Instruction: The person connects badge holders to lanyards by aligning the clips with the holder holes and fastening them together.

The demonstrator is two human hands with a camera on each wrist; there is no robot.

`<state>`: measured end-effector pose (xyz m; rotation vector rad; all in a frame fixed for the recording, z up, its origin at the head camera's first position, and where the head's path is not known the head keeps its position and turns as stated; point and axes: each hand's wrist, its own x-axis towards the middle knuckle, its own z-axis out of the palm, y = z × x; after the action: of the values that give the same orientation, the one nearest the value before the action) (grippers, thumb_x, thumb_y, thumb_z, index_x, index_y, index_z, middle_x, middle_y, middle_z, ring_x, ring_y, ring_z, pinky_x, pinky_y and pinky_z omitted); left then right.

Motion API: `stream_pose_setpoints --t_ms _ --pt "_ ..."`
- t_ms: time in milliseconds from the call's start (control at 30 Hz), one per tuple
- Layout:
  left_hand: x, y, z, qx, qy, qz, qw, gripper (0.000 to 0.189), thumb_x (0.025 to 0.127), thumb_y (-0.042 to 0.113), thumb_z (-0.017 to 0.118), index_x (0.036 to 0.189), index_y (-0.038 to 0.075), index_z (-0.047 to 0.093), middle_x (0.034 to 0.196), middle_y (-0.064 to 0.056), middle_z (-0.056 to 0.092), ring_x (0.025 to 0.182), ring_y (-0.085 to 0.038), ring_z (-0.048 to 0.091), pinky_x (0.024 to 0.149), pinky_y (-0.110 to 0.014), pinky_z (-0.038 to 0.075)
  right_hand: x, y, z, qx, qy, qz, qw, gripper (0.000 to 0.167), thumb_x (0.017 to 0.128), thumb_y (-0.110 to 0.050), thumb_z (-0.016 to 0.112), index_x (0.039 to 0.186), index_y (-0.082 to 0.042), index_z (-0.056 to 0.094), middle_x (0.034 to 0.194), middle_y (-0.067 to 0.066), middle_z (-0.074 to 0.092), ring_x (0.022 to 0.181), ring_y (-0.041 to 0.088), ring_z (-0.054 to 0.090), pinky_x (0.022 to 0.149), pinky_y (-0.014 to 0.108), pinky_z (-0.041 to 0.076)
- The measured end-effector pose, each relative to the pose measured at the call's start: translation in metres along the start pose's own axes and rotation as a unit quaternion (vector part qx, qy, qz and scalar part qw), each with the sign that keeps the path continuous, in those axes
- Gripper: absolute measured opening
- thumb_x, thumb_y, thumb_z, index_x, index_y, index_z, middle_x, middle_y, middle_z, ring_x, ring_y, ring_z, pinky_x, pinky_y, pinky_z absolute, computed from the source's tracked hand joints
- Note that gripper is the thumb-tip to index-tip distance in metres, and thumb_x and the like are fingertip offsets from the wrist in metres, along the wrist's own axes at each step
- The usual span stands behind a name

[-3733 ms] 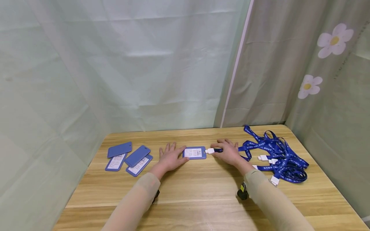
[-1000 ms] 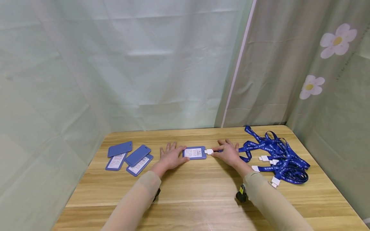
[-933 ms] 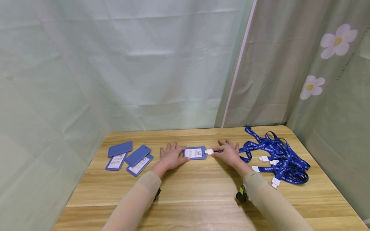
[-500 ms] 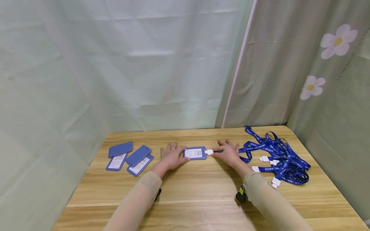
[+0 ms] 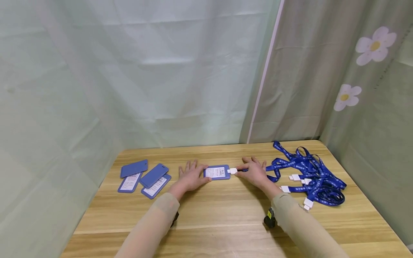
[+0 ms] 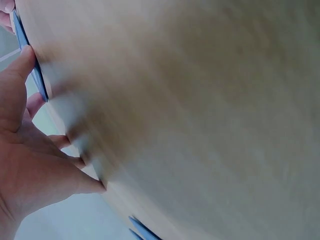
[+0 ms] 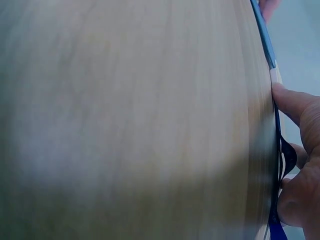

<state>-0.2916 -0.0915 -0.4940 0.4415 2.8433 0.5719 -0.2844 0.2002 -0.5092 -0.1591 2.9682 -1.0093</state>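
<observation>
A blue badge holder (image 5: 217, 172) with a white printed card lies flat at the middle of the table. My left hand (image 5: 191, 177) holds its left end between thumb and index finger, while the other fingers are spread on the wood. At the right end, the white clip (image 5: 233, 171) of a blue lanyard (image 5: 280, 164) overlaps the holder's slotted edge. Whether it is hooked through is too small to tell. Thumb and index finger of my right hand (image 5: 255, 173) pinch this clip. In the right wrist view, the strap runs under the palm.
Several more blue badge holders (image 5: 133, 168) lie overlapping on the left. A tangled pile of blue lanyards (image 5: 317, 175) with white clips covers the table's right side. Pale curtains (image 5: 180, 71) hang behind the wooden table (image 5: 213, 222).
Since the oldest frame, my right fingers have shifted slightly left, from the strap onto the white clip. The left hand and the badge holder stay almost still.
</observation>
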Motion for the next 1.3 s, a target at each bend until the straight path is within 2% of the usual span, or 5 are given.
stream_pose_setpoints --t_ms 367,567,700,867,1300 --pt "-0.006 -0.007 -0.009 0.020 -0.003 0.027 0.9994 0.066 0.096 0.049 0.068 0.152 0.018 0.050 0.166 -0.022 0.022 0.152 -0.048 0.013 0.118 -0.072 0.007 -0.002 0.001 -0.010 -0.005 -0.016 -0.004 0.9999 0.007 0.091 -0.030 0.079 0.097 -0.027 0.078 0.157 0.011 0.047 0.153 0.042 0.020 0.114 0.073 -0.010" --pt "-0.010 -0.013 -0.011 0.034 -0.009 0.028 0.9990 0.067 0.096 0.050 0.068 0.149 0.014 0.050 0.166 -0.020 0.026 0.152 -0.045 0.018 0.119 -0.068 0.012 -0.004 0.004 -0.015 -0.034 -0.014 -0.014 0.9992 0.004 0.093 -0.030 0.077 0.094 -0.027 0.074 0.155 0.010 0.049 0.149 0.041 0.029 0.112 0.077 -0.004" --pt "-0.013 -0.009 -0.016 0.041 -0.008 0.011 0.9990 0.066 0.095 0.049 0.070 0.144 0.009 0.053 0.161 -0.020 0.035 0.149 -0.043 0.027 0.118 -0.068 0.019 -0.007 0.007 -0.020 -0.049 -0.006 -0.022 0.9985 0.005 0.093 -0.027 0.077 0.096 -0.025 0.076 0.150 0.010 0.054 0.143 0.042 0.039 0.111 0.079 -0.003" --pt "-0.016 -0.011 -0.017 0.054 0.019 -0.026 0.9980 0.064 0.094 0.048 0.072 0.134 0.001 0.054 0.139 -0.019 0.054 0.131 -0.036 0.048 0.113 -0.062 0.033 -0.011 0.014 -0.029 -0.076 0.004 -0.025 0.9968 0.006 0.092 -0.024 0.076 0.098 -0.024 0.076 0.146 0.010 0.058 0.137 0.045 0.046 0.109 0.081 0.000" --pt "-0.020 -0.018 -0.011 0.105 0.080 -0.104 0.9857 0.081 0.093 0.063 0.062 0.134 -0.007 0.048 0.133 -0.027 0.052 0.125 -0.041 0.049 0.102 -0.060 0.043 -0.022 0.027 -0.039 -0.130 0.018 -0.021 0.9912 0.027 0.097 -0.022 0.067 0.122 -0.017 0.076 0.142 0.013 0.060 0.135 0.045 0.047 0.109 0.082 0.010"
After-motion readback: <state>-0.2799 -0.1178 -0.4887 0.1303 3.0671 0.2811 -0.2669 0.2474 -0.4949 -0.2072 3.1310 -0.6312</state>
